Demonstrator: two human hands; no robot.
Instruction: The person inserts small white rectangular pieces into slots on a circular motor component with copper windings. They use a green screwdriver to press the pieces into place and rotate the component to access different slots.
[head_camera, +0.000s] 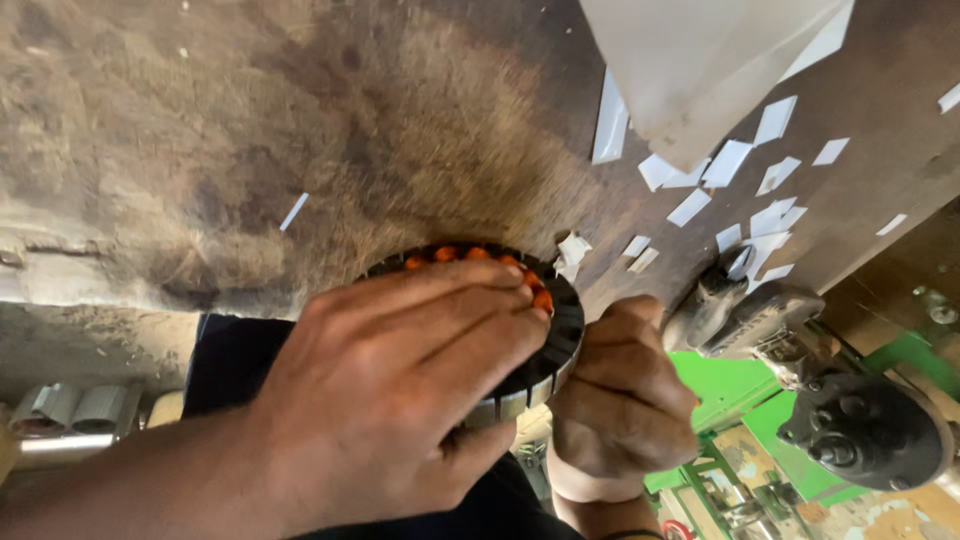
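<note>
A round motor stator (560, 335), dark laminated steel with orange copper windings (478, 255) showing at its top, is held at the near edge of a worn wooden bench (300, 130). My left hand (400, 390) lies spread over the stator's face and covers most of it, gripping it. My right hand (620, 400) is curled tightly against the stator's right rim from below. A small crumpled white paper piece (572, 250) sticks up by the rim, just above my right hand.
Several white paper strips (725, 160) lie scattered on the bench at the upper right, under a large white sheet (700, 60). A dark metal vise-like device (860, 425) sits at the right, above green parts (730, 385). Grey metal pieces (70, 410) lie at the lower left.
</note>
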